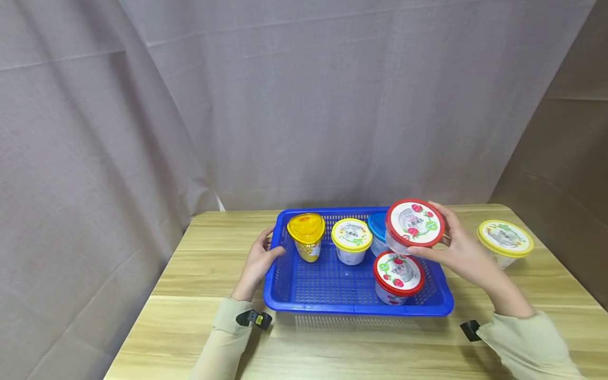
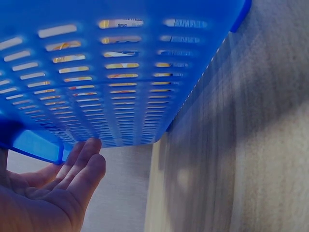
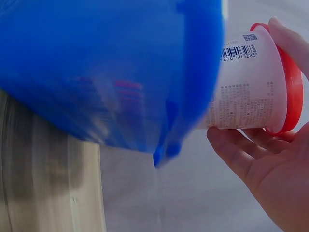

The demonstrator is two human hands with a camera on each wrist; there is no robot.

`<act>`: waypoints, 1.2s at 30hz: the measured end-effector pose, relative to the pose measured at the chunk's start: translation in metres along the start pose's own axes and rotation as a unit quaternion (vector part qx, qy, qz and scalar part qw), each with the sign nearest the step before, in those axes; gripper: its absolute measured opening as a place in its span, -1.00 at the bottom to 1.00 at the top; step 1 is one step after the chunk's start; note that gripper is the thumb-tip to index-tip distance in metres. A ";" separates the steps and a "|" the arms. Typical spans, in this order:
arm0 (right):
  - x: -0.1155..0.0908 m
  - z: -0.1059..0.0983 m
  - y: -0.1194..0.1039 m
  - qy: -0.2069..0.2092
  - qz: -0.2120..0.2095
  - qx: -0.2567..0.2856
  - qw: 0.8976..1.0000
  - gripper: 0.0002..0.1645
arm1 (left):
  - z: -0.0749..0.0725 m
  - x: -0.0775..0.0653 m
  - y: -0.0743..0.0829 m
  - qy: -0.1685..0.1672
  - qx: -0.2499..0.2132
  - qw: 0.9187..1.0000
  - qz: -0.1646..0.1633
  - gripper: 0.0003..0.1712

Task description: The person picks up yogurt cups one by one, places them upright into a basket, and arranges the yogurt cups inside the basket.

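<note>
My right hand [image 1: 463, 253] grips a red-lidded tub [image 1: 415, 224] with strawberries on its lid, held above the right end of a blue plastic basket [image 1: 356, 308]. In the right wrist view, the tub's white side [image 3: 244, 87] shows a barcode, and part of it is hidden behind the basket's wall [image 3: 120, 72]. At the basket's left end my left hand [image 1: 258, 264] holds the rim, thumb over the top and fingers outside. Inside the basket stand a yellow cup [image 1: 306, 232], a yellow-lidded tub [image 1: 352, 237], a partly hidden blue-lidded tub [image 1: 377, 232] and a second red-lidded tub [image 1: 398, 277].
Another yellow-lidded tub [image 1: 505, 240] stands on the wooden table [image 1: 204, 269] to the right of the basket, partly behind my right hand. A grey curtain [image 1: 332, 105] hangs behind the table's far edge.
</note>
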State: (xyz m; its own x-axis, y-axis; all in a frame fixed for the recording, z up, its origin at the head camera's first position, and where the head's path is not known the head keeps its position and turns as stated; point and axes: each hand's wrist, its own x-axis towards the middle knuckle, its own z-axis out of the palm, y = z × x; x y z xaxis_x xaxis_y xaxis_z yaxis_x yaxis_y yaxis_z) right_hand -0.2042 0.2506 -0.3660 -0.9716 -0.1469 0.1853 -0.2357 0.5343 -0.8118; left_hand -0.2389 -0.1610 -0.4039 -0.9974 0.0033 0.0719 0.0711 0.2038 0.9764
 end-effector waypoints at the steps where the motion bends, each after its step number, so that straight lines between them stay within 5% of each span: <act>1: 0.001 0.002 -0.001 -0.002 0.001 -0.001 1.000 0.36 | 0.000 0.000 0.000 -0.001 0.001 1.000 0.001 -0.16; 29: 0.017 0.053 -0.016 -0.054 -0.042 0.016 0.998 0.32 | 0.000 -0.001 0.000 -0.003 0.004 1.000 0.004 -0.17; 36: 0.016 0.065 -0.019 -0.059 -0.043 -0.019 0.997 0.33 | -0.001 -0.001 -0.002 -0.003 0.005 1.000 0.001 -0.17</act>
State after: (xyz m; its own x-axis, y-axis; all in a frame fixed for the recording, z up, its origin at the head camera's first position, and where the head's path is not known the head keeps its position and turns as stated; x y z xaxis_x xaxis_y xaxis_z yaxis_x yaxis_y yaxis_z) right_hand -0.2135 0.1838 -0.3835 -0.9395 -0.2885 0.1849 -0.3202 0.5473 -0.7733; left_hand -0.2382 -0.1620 -0.4057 -0.9973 0.0100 0.0732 0.0737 0.2126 0.9744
